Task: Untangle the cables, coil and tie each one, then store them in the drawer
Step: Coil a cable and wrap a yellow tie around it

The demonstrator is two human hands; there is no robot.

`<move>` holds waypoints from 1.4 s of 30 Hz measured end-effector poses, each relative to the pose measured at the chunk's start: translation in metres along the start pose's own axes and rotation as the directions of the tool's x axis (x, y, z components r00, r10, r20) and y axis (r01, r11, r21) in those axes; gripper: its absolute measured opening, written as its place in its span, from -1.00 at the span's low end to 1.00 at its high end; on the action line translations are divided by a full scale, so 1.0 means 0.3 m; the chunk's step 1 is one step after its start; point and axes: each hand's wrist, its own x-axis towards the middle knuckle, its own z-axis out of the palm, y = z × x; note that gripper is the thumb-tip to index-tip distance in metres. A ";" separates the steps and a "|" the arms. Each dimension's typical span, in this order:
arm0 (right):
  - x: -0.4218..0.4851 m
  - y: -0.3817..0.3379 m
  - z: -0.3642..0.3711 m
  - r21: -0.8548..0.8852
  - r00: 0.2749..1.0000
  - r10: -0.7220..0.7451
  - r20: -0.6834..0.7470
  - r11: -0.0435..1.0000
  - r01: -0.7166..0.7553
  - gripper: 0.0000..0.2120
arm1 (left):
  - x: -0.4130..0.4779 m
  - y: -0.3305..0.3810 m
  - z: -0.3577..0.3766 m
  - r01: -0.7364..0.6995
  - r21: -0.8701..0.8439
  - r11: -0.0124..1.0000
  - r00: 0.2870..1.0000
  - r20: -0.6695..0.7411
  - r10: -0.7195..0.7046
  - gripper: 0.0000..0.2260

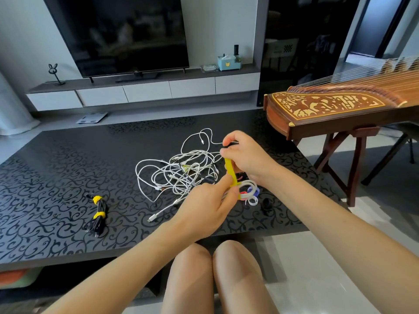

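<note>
A tangle of white cables (179, 169) lies in the middle of the dark patterned table (56, 177). My left hand (207, 207) grips a small white coiled cable (247, 190) just above the table's near right part. My right hand (246, 155) pinches the upper end of a yellow strap tie (231, 172) that runs down to the coil. A black coiled cable (98, 215) bound with two yellow ties rests on the left of the table. Loose red, blue and white ties (252, 196) lie under the coil, partly hidden.
A wooden zither (328, 109) on a stand sits at the right, beyond the table corner. A TV (120, 35) stands on a low white drawer cabinet (147, 90) at the back. A small black object (266, 205) lies near the table's right edge. My knees (215, 268) are below.
</note>
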 end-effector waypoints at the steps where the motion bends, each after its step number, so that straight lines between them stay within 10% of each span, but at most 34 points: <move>1: 0.008 0.005 0.002 0.028 0.996 0.083 -0.020 0.996 -0.083 -0.82 | 0.006 0.001 -0.002 -0.017 0.046 0.999 0.999 -0.029 0.018 -0.81; 9: 0.017 0.013 -0.005 0.337 0.853 0.510 0.113 0.787 -0.516 -0.56 | 0.025 0.007 -0.021 -0.035 0.006 0.999 0.991 -0.128 0.036 -0.86; 24: 0.029 -0.019 -0.064 0.347 0.852 0.501 -0.151 0.834 -0.429 -0.68 | 0.076 0.022 -0.023 -0.042 -0.246 0.968 0.999 -0.009 0.041 -0.68; 35: -0.013 0.144 -0.054 0.472 0.799 0.589 -0.125 0.743 -0.474 -0.70 | 0.059 0.043 0.037 0.174 -0.788 0.590 0.973 0.045 -0.227 -0.71; 42: -0.139 0.143 -0.110 0.048 0.948 0.315 0.051 0.947 -0.317 -0.59 | 0.042 -0.041 0.010 0.340 -0.916 0.213 0.891 0.241 -0.385 -0.78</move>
